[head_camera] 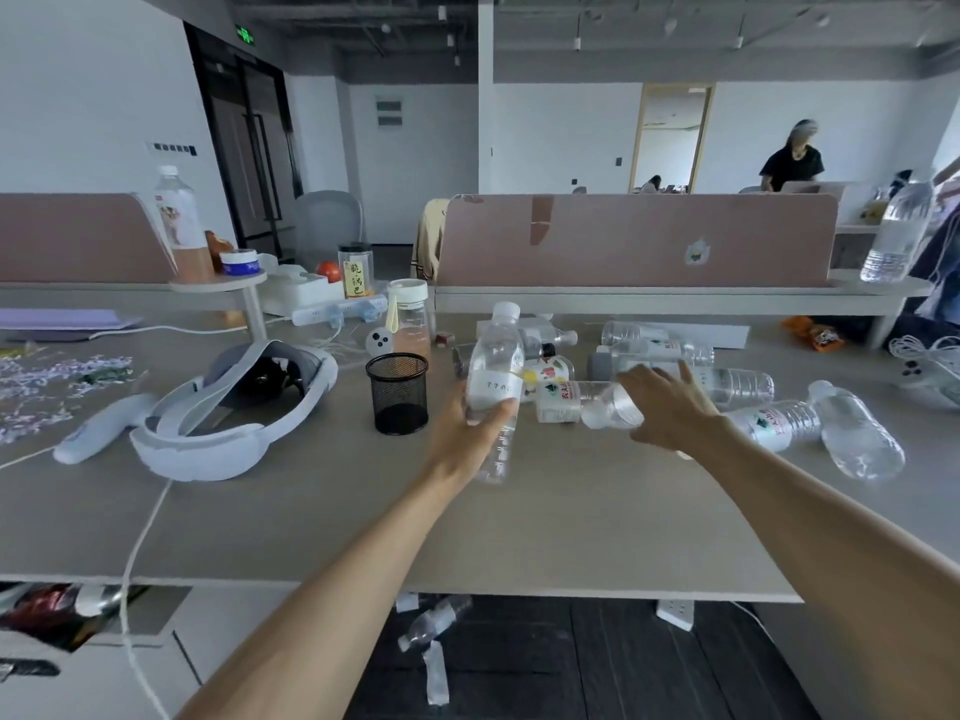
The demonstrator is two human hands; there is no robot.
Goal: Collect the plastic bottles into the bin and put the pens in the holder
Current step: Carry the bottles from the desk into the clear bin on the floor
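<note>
I am gripping an upright bottle (493, 379) in my left hand (465, 433); my spread right hand (670, 407) is hovering beside the crosswise lying bottle (582, 402).

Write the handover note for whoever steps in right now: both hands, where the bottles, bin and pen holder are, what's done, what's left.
Left hand: grips a clear bottle, upright above the desk.
Right hand: open, spread over a lying bottle; contact unclear.
More bottles lie in a pile behind and to the right of the hands; a floor bottle lies under the desk.
The mesh holder stands left of the left hand, with no pens sticking out.
The bin is not in view, and no pens can be clearly seen.
Done: nothing visible. Left: every bottle, every pen.
</note>
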